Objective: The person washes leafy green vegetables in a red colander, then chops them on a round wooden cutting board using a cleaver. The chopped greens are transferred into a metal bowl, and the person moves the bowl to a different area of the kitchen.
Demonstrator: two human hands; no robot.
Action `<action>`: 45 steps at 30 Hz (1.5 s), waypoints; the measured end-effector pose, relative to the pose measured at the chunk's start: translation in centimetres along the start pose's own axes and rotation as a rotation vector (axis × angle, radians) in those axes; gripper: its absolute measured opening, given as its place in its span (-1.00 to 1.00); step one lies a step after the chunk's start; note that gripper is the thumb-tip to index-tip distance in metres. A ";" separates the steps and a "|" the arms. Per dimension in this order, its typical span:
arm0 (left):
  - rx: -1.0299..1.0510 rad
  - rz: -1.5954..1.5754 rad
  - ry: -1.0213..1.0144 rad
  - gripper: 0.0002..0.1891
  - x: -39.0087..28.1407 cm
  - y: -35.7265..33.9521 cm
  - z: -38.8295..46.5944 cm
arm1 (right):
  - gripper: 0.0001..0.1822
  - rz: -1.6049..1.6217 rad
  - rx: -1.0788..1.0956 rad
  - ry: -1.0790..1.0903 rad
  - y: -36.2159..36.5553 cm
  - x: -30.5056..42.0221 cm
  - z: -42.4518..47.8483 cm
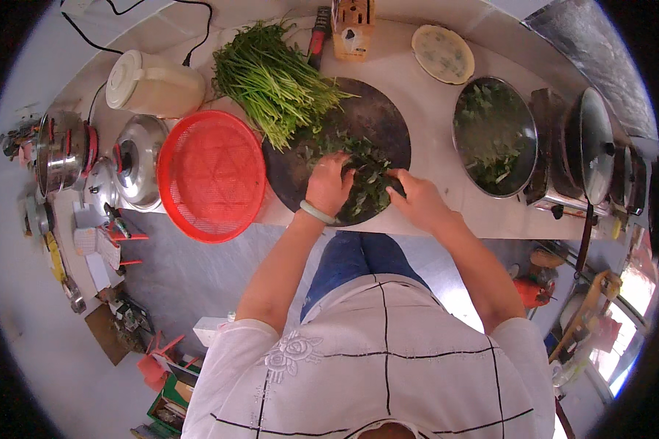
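Dark leafy greens [370, 189] lie loose on a round dark chopping board [381, 110] at the counter's front edge. My left hand [329, 184], with a pale bangle at its wrist, rests at the left side of the leaves, thumb and fingers apart. At their right side is my right hand [420, 200], its thumb and forefinger touching the leaf pile by the board's rim; whether it grips anything cannot be told. A large heap of long-stemmed greens [274, 82] overlaps the board's upper left. More leaves sit in a metal bowl [536, 142] to the right.
Left of the board stand a red plastic colander [211, 175], a cream electric kettle [170, 85] and lidded metal pots [140, 164]. Behind are a knife-like tool with a red and black handle [317, 41], a carton [353, 33] and a shallow dish [443, 54]. A lidded pan [596, 145] stands on a stove.
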State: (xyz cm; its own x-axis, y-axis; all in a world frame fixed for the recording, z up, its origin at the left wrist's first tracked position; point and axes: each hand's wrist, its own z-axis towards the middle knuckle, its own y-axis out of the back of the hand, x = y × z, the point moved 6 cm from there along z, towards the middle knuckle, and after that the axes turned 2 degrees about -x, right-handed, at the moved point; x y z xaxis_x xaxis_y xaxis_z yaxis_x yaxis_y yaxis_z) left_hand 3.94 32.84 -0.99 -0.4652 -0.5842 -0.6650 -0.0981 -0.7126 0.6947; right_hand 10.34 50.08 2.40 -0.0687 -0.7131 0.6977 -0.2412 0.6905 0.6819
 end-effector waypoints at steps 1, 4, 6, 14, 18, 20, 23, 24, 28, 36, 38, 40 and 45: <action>-0.019 -0.001 -0.019 -0.77 -0.1 0.1 -0.1 | -0.70 -0.013 0.005 0.004 0.3 0.8 -0.3; -0.044 -0.010 -0.062 -0.80 0.1 0.2 -0.4 | -0.71 -0.056 0.049 0.004 0.4 1.5 -0.4; -0.017 -0.027 -0.067 -0.83 0.4 -0.1 -0.4 | -0.71 -0.086 0.087 -0.004 0.1 1.4 -0.3; -0.019 -0.095 -0.078 -0.84 1.4 -0.5 -0.5 | -0.70 -0.154 0.186 -0.032 -0.7 0.7 1.7; 0.023 -0.108 -0.063 -0.87 1.3 -0.4 -0.3 | -0.70 -0.203 0.152 -0.025 -2.2 -0.5 2.2; 0.045 -0.094 -0.056 -0.88 1.2 -0.3 -0.3 | -0.69 -0.176 0.090 -0.002 -2.8 -1.3 1.6; 0.101 0.001 -0.027 -0.89 1.1 -0.3 0.0 | -0.68 -0.080 -0.076 0.095 -3.3 -1.7 0.8; 0.125 0.045 -0.012 -0.89 1.1 -0.3 0.0 | -0.68 -0.054 -0.067 0.063 -3.2 -2.0 0.7; -0.020 0.073 -0.182 -0.86 -0.4 1.4 0.5 | -0.69 0.063 -0.083 0.025 -1.8 -2.0 0.6; -0.066 -0.039 -0.026 -0.80 0.6 2.1 -0.9 | -0.70 -0.027 0.035 0.041 0.2 1.1 -1.2; -0.009 -0.038 -0.007 -0.80 1.2 1.5 -1.1 | -0.71 -0.055 0.064 0.039 -0.6 0.9 -1.2; 0.034 -0.031 0.001 -0.82 1.7 1.1 -1.3 | -0.72 -0.090 0.112 0.014 -1.3 0.6 -0.9; 0.058 -0.066 0.016 -0.85 2.8 0.7 -1.5 | -0.71 -0.126 0.218 -0.053 -1.1 1.2 0.6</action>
State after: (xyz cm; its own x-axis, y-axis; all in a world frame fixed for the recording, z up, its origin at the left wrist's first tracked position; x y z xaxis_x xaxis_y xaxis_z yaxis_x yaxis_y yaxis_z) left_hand 3.88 30.16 -2.79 -0.4418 -0.5432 -0.7139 -0.1794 -0.7262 0.6636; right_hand 10.00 48.40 2.32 -0.0744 -0.8011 0.5939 -0.4536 0.5576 0.6953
